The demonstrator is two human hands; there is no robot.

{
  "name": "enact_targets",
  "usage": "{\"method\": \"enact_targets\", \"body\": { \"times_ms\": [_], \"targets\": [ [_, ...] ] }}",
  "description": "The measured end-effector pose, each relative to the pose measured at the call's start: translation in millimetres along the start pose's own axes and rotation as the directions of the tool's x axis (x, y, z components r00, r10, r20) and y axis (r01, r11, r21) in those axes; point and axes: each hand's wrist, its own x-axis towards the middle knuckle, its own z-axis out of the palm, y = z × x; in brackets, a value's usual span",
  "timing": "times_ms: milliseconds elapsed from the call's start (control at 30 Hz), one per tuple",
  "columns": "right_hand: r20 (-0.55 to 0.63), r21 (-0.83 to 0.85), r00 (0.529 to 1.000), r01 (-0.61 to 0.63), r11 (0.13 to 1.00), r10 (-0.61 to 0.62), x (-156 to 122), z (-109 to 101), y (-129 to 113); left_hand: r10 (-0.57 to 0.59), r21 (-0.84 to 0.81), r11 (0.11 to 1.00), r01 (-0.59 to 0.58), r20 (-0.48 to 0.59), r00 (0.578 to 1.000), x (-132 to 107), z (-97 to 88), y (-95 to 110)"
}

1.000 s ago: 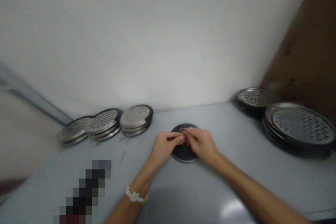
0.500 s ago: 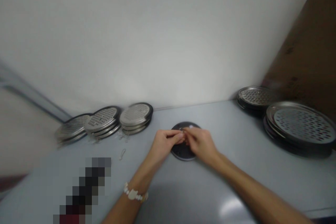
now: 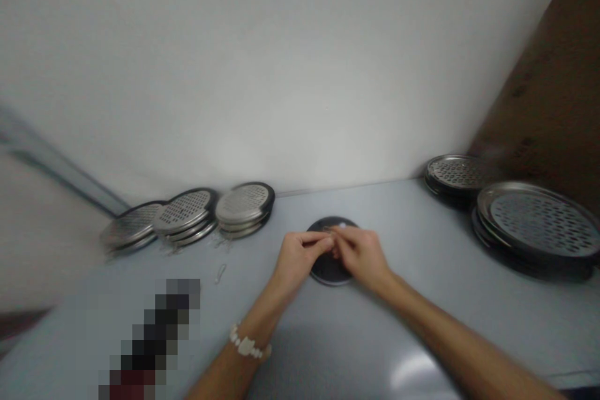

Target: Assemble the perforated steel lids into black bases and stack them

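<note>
A pale wall (image 3: 281, 62) fills the far half of the view; a brown panel (image 3: 553, 106) stands at the right edge; below them runs the grey table (image 3: 412, 225).

On the table at the right lies a large stack of perforated metal discs (image 3: 534, 222); a smaller stack (image 3: 454, 172) sits just beyond it against the wall. At the far left three more stacks lean in a row along the wall: the right stack (image 3: 244, 203), the middle stack (image 3: 185, 212) and the left stack (image 3: 131, 228), each overlapping its neighbour.

A dark round disc (image 3: 328, 270) lies flat near the middle of the table, well apart from all the stacks; both hands rest over it.

The left hand (image 3: 297, 259) comes in from the near left, a white bead bracelet (image 3: 248, 345) on its wrist; the right hand (image 3: 360, 256) comes in from the near right; their fingertips meet above the far part of the disc.

The fingers of both hands are pressed together, pinching a small metal piece (image 3: 328, 229) between them; its shape is too small to make out.

A loose wire clip (image 3: 220, 273) lies on the table to the left, near the stacks.
</note>
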Motion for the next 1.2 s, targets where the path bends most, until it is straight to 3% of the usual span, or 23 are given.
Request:
{"method": "enact_targets", "body": {
  "times_ms": [500, 733, 933, 1067, 1200],
  "targets": [
    [-0.028, 0.121, 0.996, -0.086, 0.989, 0.090, 2.5, -1.1, -3.7, 0.092, 0.057, 0.994, -0.093, 0.007, 0.996, -1.2, 3.5, 6.0],
    [-0.008, 0.122, 0.998, -0.062, 0.991, 0.063, 2.9, -3.5, -4.4, -0.038, -0.116, 0.993, 0.029, -0.078, 0.996, 2.5, -6.8, 1.8],
    [0.073, 0.184, 0.995, -0.086, 0.979, 0.074, 3.3, -4.8, 0.1, -0.054, -0.176, 0.984, 0.031, -0.130, 0.990, 3.2, -8.6, 3.5],
    [0.103, 0.097, 0.994, -0.046, 0.994, 0.036, 5.8, -6.4, -0.4, -0.016, -0.109, 0.994, 0.001, -0.143, 0.990, 3.6, -7.2, 3.6],
    [0.112, -0.046, 0.994, 0.019, 0.999, -0.014, 7.2, -9.5, -2.6, 0.108, 0.056, 0.993, -0.103, -0.112, 0.988, 1.0, -6.8, 7.0]
  ]
}}
